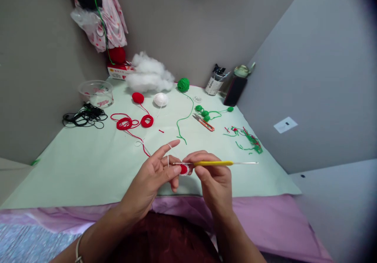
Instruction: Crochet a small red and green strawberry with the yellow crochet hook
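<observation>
My left hand pinches a small red and white crochet piece between thumb and fingers, with white yarn looped over its raised index finger. My right hand grips a yellow-handled crochet hook, held level, its metal tip at the crochet piece and its other end pointing right. Both hands hover above the near edge of the pale green table cover.
On the cover lie red yarn coils, a red ball, a white ball, a green ball, white stuffing, orange snips, green scraps, a plastic bowl, black cord and bottles.
</observation>
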Tool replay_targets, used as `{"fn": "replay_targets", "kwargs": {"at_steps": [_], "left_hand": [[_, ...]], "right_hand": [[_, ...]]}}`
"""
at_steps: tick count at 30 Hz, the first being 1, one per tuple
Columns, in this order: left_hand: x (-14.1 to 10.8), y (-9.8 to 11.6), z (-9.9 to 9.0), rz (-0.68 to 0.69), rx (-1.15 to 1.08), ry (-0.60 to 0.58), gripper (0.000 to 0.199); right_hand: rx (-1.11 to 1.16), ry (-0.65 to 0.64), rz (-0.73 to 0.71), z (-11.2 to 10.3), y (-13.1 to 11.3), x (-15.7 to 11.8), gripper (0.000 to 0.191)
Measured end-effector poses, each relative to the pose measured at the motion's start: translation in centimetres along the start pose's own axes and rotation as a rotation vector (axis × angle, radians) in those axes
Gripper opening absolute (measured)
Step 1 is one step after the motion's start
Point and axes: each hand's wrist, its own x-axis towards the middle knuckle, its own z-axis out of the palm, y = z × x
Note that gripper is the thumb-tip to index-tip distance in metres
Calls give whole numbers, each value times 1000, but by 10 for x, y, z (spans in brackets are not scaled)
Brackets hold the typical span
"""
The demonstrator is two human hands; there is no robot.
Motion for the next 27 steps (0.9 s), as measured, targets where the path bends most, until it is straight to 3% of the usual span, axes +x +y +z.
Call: {"fn": "replay_targets", "kwargs": {"at_steps": [5,9,12,15,18,21,23,27], "left_hand": [[1,-2,-2,-15,28,-18,76],[-1,-2,-2,-9,58,-17,63],[-1,-2,-2,-2,81,0,56],[-1,-3,-1,45,123,49,58],[0,-5,0,103,175,128,66],[0,-6,-1,44,60,94,67],[0,-7,-3,-57,-76,23,62],[1,-5,-4,-119,-166,-18,49]], "right_hand": [[29,40,42,1,0,1,11],[205,20,125,4,-1,6,17],[211,-19,106,4,-4,4,16],[-46,-30,-47,1,-5,-3,14],[-528,-128,-359,-1,-3,-10,20],[-811,-165,-557,-1,1,-14,32],[-734,-82,-513,0,3,-14,33],[-189,103,-198,2,4,-8,21]]}}
